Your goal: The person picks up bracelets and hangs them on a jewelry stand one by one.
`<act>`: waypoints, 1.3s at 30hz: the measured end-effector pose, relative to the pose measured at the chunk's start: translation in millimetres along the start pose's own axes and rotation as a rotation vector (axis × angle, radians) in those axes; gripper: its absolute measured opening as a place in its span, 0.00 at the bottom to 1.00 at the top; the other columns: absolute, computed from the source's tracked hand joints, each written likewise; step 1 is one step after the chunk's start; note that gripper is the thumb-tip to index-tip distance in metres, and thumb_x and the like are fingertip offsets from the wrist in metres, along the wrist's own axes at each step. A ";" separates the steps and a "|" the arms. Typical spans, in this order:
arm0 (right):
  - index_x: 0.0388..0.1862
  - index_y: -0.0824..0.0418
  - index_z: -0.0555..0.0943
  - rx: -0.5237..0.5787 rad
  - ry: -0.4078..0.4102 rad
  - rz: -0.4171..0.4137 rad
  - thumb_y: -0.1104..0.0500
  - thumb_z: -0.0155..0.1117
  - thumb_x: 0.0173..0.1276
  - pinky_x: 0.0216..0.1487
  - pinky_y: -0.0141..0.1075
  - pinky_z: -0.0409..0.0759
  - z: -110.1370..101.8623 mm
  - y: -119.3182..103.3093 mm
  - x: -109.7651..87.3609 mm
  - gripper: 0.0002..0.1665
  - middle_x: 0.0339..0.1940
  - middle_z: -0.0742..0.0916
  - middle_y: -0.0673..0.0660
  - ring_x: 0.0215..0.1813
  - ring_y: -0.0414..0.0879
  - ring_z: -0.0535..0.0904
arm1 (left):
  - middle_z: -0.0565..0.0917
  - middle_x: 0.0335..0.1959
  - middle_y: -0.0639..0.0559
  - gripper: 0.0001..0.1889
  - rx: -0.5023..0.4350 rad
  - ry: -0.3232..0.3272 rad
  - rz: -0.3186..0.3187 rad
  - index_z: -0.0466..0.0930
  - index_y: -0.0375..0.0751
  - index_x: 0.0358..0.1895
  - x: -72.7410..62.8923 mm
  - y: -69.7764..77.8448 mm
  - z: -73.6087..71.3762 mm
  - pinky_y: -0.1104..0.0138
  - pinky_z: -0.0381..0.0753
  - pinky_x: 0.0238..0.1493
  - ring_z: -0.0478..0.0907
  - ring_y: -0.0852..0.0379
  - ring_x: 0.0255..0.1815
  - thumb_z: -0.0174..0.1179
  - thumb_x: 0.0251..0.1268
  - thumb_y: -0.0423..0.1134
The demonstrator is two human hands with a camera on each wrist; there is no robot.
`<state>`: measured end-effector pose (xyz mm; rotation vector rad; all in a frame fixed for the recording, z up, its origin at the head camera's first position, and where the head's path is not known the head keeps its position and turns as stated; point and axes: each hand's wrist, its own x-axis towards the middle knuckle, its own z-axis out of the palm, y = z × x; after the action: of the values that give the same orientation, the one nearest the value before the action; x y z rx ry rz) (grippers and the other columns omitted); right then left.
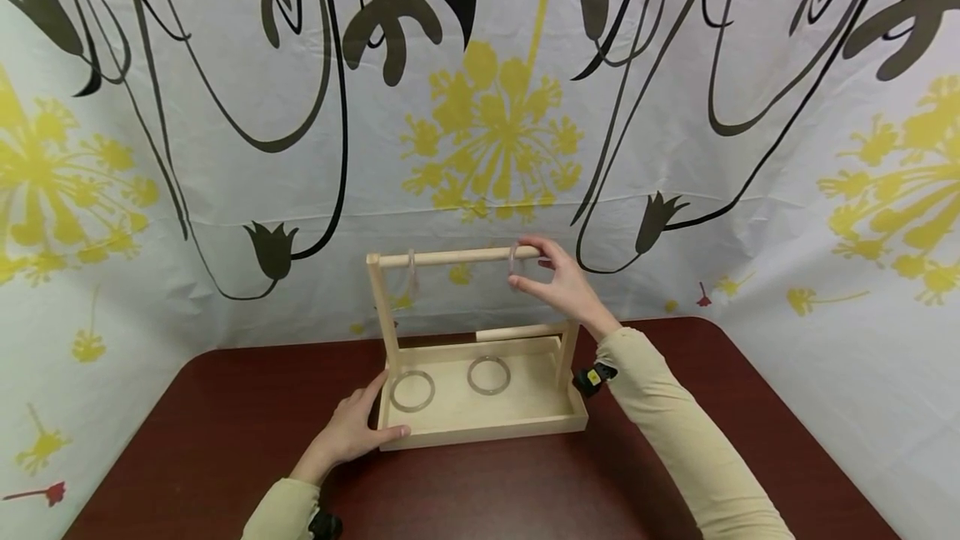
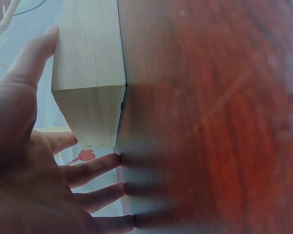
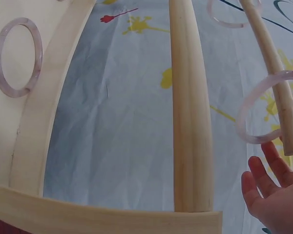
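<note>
My right hand [image 1: 558, 277] is at the free right end of the stand's upper wooden rod [image 1: 461, 257]. It pinches a pale translucent bangle [image 1: 512, 260] between thumb and fingers; in the right wrist view this bangle [image 3: 249, 109] encircles the rod near its tip. Another bangle [image 1: 412, 265] hangs toward the rod's left end. My left hand [image 1: 348, 432] rests at the left end of the wooden tray base [image 1: 487, 433], thumb over the front wall. In the left wrist view its fingers [image 2: 95, 170] are spread, mostly straight, around the tray's corner.
Two bangles lie flat in the tray, one at left [image 1: 412, 391] and one near the middle [image 1: 489, 376]. A lower rod [image 1: 521, 332] extends left from the right post [image 1: 567, 357]. The left post [image 1: 384, 315] bears the upper rod. A patterned curtain [image 1: 480, 148] hangs behind the dark table [image 1: 247, 407].
</note>
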<state>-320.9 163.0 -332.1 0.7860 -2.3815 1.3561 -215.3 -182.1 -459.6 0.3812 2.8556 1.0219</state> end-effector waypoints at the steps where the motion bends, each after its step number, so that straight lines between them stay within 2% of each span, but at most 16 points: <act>1: 0.70 0.63 0.68 -0.010 -0.004 0.002 0.58 0.72 0.62 0.65 0.46 0.63 -0.1 -0.5 0.4 0.39 0.66 0.72 0.62 0.66 0.54 0.67 | 0.68 0.61 0.27 0.52 0.001 0.000 0.000 0.52 0.33 0.75 0.1 0.0 0.1 0.36 0.62 0.56 0.61 0.24 0.62 0.71 0.53 0.54; 5: 0.70 0.60 0.68 -0.069 -0.020 0.007 0.53 0.73 0.61 0.66 0.44 0.63 -1.6 -2.1 2.3 0.40 0.65 0.72 0.59 0.66 0.53 0.67 | 0.68 0.61 0.27 0.52 0.002 0.003 0.004 0.52 0.33 0.75 0.8 0.2 0.0 0.36 0.62 0.56 0.61 0.24 0.62 0.71 0.53 0.54; 11: 0.69 0.56 0.71 -0.173 -0.024 -0.010 0.48 0.73 0.60 0.61 0.57 0.64 -4.2 -4.5 4.7 0.40 0.66 0.69 0.59 0.64 0.56 0.66 | 0.69 0.60 0.26 0.52 0.002 0.005 0.014 0.53 0.32 0.75 1.1 1.8 -0.2 0.36 0.62 0.56 0.62 0.24 0.61 0.71 0.53 0.53; 17: 0.66 0.60 0.74 -0.258 -0.019 -0.103 0.51 0.76 0.57 0.62 0.59 0.60 -3.7 -9.0 8.2 0.39 0.68 0.67 0.62 0.65 0.58 0.62 | 0.69 0.60 0.27 0.52 0.004 0.011 0.012 0.53 0.32 0.75 1.4 2.9 0.2 0.36 0.63 0.55 0.63 0.24 0.60 0.71 0.53 0.53; 21: 0.63 0.64 0.76 -0.317 -0.002 -0.193 0.53 0.78 0.54 0.64 0.59 0.55 -2.4 -14.1 10.4 0.38 0.66 0.69 0.66 0.67 0.61 0.60 | 0.69 0.60 0.27 0.52 0.006 0.013 0.011 0.53 0.33 0.75 2.0 2.8 0.0 0.36 0.62 0.56 0.62 0.24 0.61 0.71 0.53 0.53; 26: 0.61 0.64 0.78 -0.402 0.005 -0.273 0.50 0.79 0.53 0.65 0.59 0.54 0.1 -19.2 13.5 0.38 0.63 0.73 0.66 0.67 0.62 0.62 | 0.69 0.61 0.27 0.52 0.011 0.008 0.005 0.52 0.33 0.75 2.1 1.9 -0.3 0.36 0.63 0.56 0.62 0.24 0.61 0.71 0.53 0.53; 35: 0.63 0.61 0.77 -0.619 -0.019 -0.339 0.43 0.74 0.57 0.71 0.55 0.47 9.6 -25.8 19.9 0.39 0.61 0.74 0.62 0.65 0.56 0.66 | 0.68 0.61 0.27 0.52 0.008 0.002 -0.011 0.52 0.33 0.75 0.5 2.4 -2.3 0.36 0.63 0.55 0.62 0.24 0.61 0.71 0.53 0.54; 39: 0.62 0.62 0.77 -0.655 -0.025 -0.357 0.43 0.74 0.58 0.71 0.55 0.49 14.6 -30.4 19.5 0.39 0.60 0.74 0.62 0.64 0.57 0.67 | 0.68 0.61 0.27 0.52 0.001 -0.004 -0.015 0.52 0.33 0.75 1.3 0.7 -1.0 0.36 0.63 0.55 0.62 0.24 0.61 0.71 0.54 0.54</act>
<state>-318.6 132.0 -308.8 0.9524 -2.3277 0.3868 -216.6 -181.8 -458.4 0.3609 2.8516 1.0159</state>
